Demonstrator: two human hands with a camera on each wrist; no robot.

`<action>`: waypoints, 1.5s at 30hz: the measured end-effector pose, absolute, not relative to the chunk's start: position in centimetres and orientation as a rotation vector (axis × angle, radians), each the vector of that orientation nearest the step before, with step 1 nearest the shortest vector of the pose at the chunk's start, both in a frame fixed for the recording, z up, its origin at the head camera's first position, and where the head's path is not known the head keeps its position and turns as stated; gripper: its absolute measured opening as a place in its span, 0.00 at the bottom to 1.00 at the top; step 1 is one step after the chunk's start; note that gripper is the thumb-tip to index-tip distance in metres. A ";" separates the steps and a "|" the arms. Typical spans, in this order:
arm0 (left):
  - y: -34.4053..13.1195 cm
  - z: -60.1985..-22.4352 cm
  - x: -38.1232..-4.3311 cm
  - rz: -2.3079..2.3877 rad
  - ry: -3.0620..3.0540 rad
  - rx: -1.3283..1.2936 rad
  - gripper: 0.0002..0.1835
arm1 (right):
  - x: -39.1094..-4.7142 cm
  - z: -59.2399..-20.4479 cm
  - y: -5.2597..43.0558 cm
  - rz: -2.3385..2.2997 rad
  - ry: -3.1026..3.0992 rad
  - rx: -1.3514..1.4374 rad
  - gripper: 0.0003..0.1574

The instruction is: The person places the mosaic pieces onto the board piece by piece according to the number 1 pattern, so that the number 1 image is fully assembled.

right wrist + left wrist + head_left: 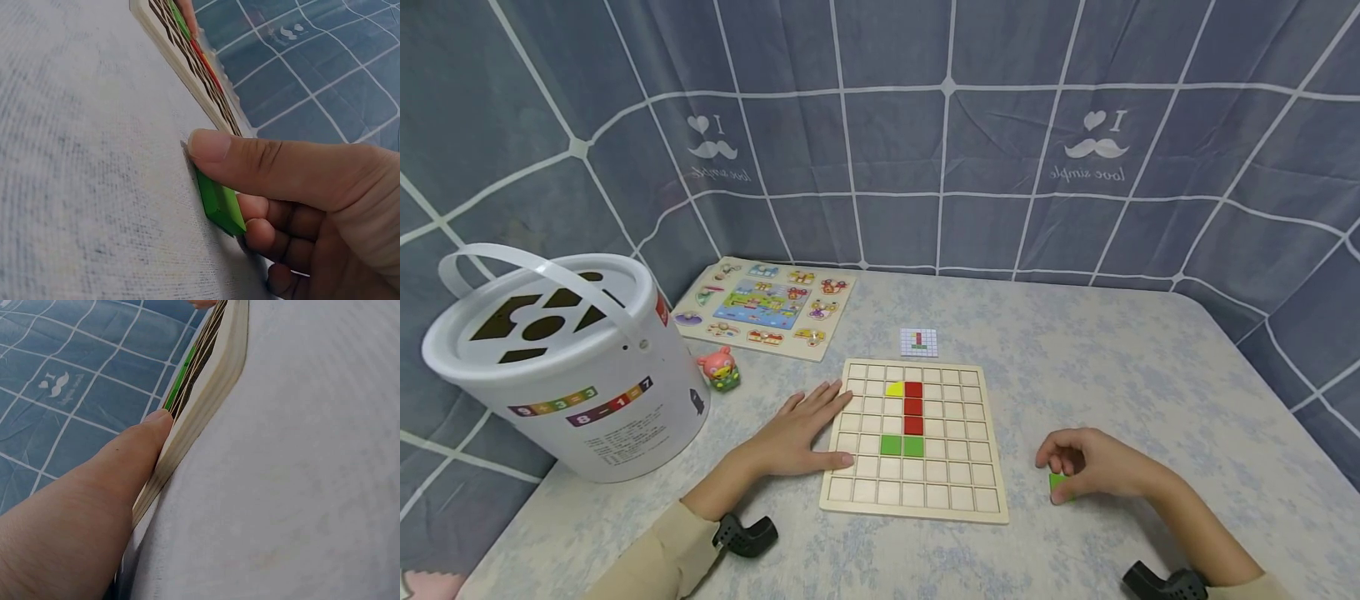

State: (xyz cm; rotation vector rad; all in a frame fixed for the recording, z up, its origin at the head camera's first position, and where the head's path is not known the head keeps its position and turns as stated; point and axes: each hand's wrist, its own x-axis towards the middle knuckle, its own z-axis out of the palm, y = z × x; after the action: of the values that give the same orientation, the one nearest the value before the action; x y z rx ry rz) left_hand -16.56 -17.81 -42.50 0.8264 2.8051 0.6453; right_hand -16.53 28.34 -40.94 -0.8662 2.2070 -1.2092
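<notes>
A wooden grid board (936, 493) lies on the table in the head view. On it a column of red squares (913, 407) stands above two green squares (891, 446), and a yellow piece (895, 389) sits left of the top red one. My left hand (793, 433) rests with straight fingers on the board's left edge; its thumb (147, 440) touches that edge in the left wrist view. To the right of the board, my right hand (1101, 462) pinches a green block (219, 203) between thumb and curled fingers, low at the tabletop. Part of the block is hidden by the thumb.
A small pattern card (919, 342) lies behind the board. At the back left is a picture puzzle board (700, 321), with a pink-and-green toy figure (720, 369) before it. A white lidded bucket (625, 400) stands at the left. A blue checked curtain (895, 142) hangs behind.
</notes>
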 end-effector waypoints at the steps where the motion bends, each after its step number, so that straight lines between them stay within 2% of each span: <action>1: -17.8 -42.5 -16.6 0.647 2.805 0.826 0.51 | -16.5 -40.9 28.3 -1.197 2.217 -0.864 0.18; 16: -17.7 -42.3 -16.4 0.650 2.801 0.825 0.51 | -16.3 -40.6 28.0 -1.142 2.317 -0.814 0.18; 24: -17.7 -42.5 -16.6 0.655 2.809 0.827 0.50 | -16.4 -40.7 27.3 -1.123 2.453 -0.647 0.17; 35: -17.7 -42.3 -16.5 0.645 2.800 0.809 0.51 | -17.0 -40.5 25.9 -1.194 2.452 -0.713 0.12; 45: -17.8 -42.3 -16.5 0.652 2.804 0.815 0.51 | -17.8 -40.0 24.0 -1.253 2.393 -0.731 0.12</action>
State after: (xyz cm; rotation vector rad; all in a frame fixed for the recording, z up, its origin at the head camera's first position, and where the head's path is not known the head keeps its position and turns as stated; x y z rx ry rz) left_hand -16.46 -17.77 -42.31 0.8154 2.8039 0.6517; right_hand -17.76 23.99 -40.01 -0.7309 2.3925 -1.2529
